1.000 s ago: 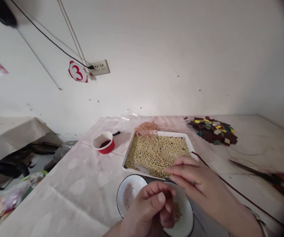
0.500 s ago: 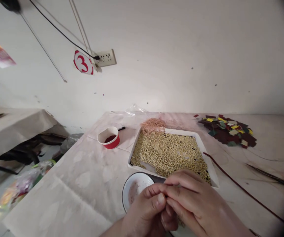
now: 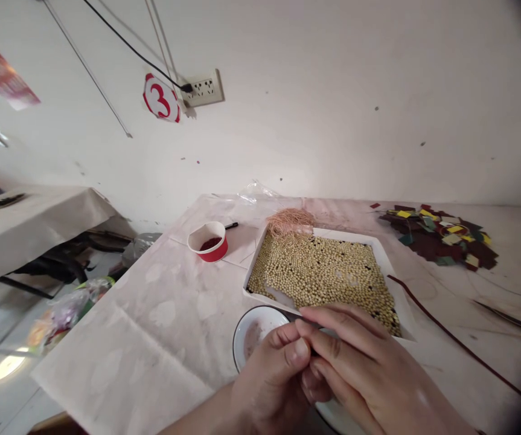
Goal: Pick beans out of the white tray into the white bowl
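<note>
My left hand point(image 3: 278, 377) and my right hand point(image 3: 360, 368) meet at the bottom of the view, fingertips pinched together over two white bowls. What they pinch is too small to make out. The left bowl point(image 3: 252, 333) shows beside my left thumb; the other bowl point(image 3: 330, 414) is mostly hidden under both hands. Just beyond my fingers lies a white rectangular tray point(image 3: 389, 264) filled with yellowish beans point(image 3: 319, 275) and a few dark ones.
A red paper cup point(image 3: 209, 241) with dark red contents stands left of the tray, a black pen behind it. A tangle of pinkish threads point(image 3: 290, 220) lies at the tray's far edge. Coloured paper squares point(image 3: 441, 238) are heaped at the back right. A dark cord point(image 3: 450, 335) crosses the table's right side.
My right hand drew back from the tray's near edge and joined my left hand, fingertips now pinched together. The view shifted, so the table sits further right and lower.
</note>
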A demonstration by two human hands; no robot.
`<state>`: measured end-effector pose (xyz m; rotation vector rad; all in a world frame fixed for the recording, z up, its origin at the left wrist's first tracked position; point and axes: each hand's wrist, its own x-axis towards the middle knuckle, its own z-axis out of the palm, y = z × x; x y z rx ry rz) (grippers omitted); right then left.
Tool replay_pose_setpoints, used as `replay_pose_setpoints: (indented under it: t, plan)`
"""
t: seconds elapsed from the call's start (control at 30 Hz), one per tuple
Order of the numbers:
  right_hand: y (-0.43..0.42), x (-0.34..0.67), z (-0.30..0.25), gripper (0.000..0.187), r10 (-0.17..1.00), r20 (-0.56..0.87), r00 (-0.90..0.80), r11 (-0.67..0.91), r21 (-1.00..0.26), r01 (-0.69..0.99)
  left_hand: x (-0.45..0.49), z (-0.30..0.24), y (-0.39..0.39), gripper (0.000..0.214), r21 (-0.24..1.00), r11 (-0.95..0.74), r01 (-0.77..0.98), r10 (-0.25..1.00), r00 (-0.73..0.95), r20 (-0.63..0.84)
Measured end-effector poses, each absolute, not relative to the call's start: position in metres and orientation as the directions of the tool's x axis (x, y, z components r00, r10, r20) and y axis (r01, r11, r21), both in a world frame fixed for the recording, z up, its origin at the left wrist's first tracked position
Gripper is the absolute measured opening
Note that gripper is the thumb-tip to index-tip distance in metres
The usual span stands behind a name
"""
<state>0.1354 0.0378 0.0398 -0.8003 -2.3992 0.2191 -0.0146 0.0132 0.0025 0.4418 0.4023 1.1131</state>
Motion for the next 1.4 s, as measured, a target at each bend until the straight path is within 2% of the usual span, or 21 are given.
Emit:
replay_pose_setpoints:
  t: [0.1, 0.47, 0.53, 0.63, 0.9, 1.27, 1.4]
  plan:
    - [0.041, 0.139, 0.037, 0.041, 0.597, 0.462, -0.655, 0.802, -0.341, 0.49, -0.015, -0.002, 0.013, 0.033, 0.559, 0.382, -0.736, 0.916, 0.383, -0.121]
    - [0.043, 0.139, 0.035, 0.04, 0.75, 0.35, -0.561, 0.646, -0.566, 0.512, -0.011, -0.004, 0.013, 0.033, 0.556, 0.369, -0.745, 0.928, 0.323, -0.184]
    - [0.043, 0.138, 0.038, 0.033, 0.79, 0.32, -0.522, 0.589, -0.631, 0.505, -0.012, -0.004, 0.013, 0.031, 0.549, 0.376, -0.746, 0.926, 0.322, -0.197]
    - [0.044, 0.136, 0.043, 0.012, 0.79, 0.302, -0.534, 0.568, -0.687, 0.454, -0.013, -0.005, 0.012, 0.029, 0.527, 0.386, -0.757, 0.923, 0.324, -0.209]
    - [0.043, 0.138, 0.043, 0.014, 0.73, 0.327, -0.601, 0.631, -0.66, 0.407, -0.014, -0.003, 0.011, 0.029, 0.521, 0.412, -0.748, 0.911, 0.345, -0.225]
    - [0.042, 0.138, 0.049, 0.015, 0.721, 0.348, -0.599, 0.659, -0.611, 0.439, -0.013, -0.003, 0.011, 0.03, 0.564, 0.406, -0.719, 0.914, 0.318, -0.252]
    - [0.044, 0.146, 0.052, 0.014, 0.732, 0.34, -0.591, 0.662, -0.562, 0.496, -0.013, -0.004, 0.011, 0.029, 0.601, 0.366, -0.711, 0.931, 0.277, -0.239]
